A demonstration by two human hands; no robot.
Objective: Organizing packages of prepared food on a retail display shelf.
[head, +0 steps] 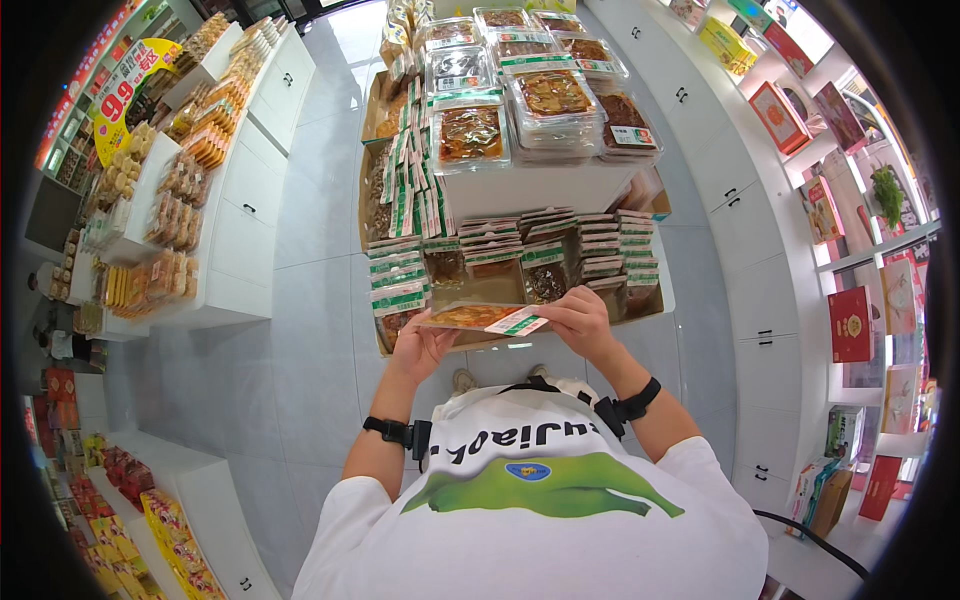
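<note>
Between my two hands is a flat clear pack of reddish-brown food (pixel 471 315), with a white and green label strip at its right end. My left hand (pixel 421 346) supports the pack's left end, fingers partly under it. At the labelled end, my right hand (pixel 577 319) pinches the strip between thumb and fingers. The pack is held above the front edge of a cardboard tray (pixel 487 291). In that tray stand rows of similar packs with green and white header strips (pixel 395 281). One dark pack (pixel 545 274) lies in the middle row, just beyond my hands.
Behind the tray, a white raised stand (pixel 532 191) carries stacked clear food boxes (pixel 559 97). More packs (pixel 412 176) lean along its left side. White cabinets (pixel 247 202) with packaged snacks flank the left aisle. White cupboards (pixel 765 300) and gift-box shelves line the right.
</note>
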